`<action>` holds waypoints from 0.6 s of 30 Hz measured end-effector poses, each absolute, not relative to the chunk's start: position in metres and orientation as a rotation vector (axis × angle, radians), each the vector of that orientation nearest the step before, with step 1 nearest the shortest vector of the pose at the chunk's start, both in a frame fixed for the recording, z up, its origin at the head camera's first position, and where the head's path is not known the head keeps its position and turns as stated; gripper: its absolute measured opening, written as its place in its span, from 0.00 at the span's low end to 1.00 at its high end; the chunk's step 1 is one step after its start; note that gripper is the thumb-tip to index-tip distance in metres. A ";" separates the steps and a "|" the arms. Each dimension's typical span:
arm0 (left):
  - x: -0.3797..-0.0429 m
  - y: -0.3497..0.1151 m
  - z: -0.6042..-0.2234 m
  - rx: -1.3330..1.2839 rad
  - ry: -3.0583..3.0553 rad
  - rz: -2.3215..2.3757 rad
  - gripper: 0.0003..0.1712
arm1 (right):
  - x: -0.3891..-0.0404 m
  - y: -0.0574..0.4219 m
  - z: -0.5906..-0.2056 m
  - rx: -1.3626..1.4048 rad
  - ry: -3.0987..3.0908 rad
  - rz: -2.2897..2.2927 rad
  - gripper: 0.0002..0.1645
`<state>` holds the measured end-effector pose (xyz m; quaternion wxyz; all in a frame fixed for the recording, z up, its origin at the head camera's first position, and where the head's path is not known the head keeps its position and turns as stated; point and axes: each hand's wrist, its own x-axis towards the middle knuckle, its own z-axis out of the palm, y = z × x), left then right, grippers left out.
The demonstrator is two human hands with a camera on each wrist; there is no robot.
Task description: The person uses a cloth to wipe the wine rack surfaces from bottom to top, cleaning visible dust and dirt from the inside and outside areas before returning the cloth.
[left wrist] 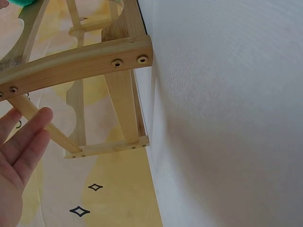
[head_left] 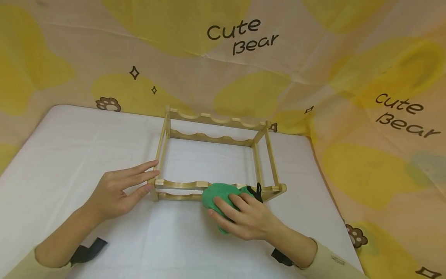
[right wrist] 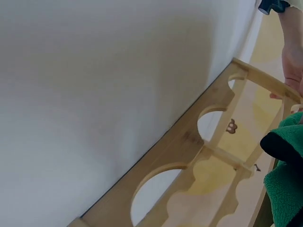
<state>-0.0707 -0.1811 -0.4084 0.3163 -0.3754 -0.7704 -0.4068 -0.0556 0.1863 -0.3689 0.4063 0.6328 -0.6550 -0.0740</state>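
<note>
A light wooden rack [head_left: 181, 185] with scalloped rails stands on the white table. My left hand [head_left: 118, 192] rests against its left end near the front corner, thumb and fingertips touching the wood. In the left wrist view those fingers [left wrist: 31, 151] are nearly straight beside a slim bar of the rack. Over the right half of the front rails, my right hand [head_left: 247, 221] grips a green cloth [head_left: 216, 192] with a black edge and a small black loop. The cloth [right wrist: 286, 194] hangs in folds at the rack in the right wrist view, and it hides part of the rails.
The white tabletop [head_left: 87, 151] extends around the rack. Behind and to the right hangs a yellow patterned fabric [head_left: 195, 73] with printed lettering and paw prints, meeting the table's edges. Black straps [head_left: 88, 250] hang at both wrists.
</note>
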 end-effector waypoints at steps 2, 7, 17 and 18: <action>-0.070 -0.181 -0.408 -0.990 -2.028 -1.075 0.27 | -0.056 0.181 -0.368 1.603 -1.650 -0.186 0.15; -0.071 -0.181 -0.408 -0.989 -2.028 -1.075 0.27 | -0.055 0.168 -0.367 1.620 -1.647 -0.184 0.15; -0.070 -0.183 -0.409 -0.996 -2.033 -1.071 0.27 | -0.053 0.140 -0.366 1.595 -1.674 -0.211 0.20; -0.070 -0.183 -0.408 -0.996 -2.034 -1.068 0.27 | -0.053 0.137 -0.366 1.586 -1.678 -0.216 0.20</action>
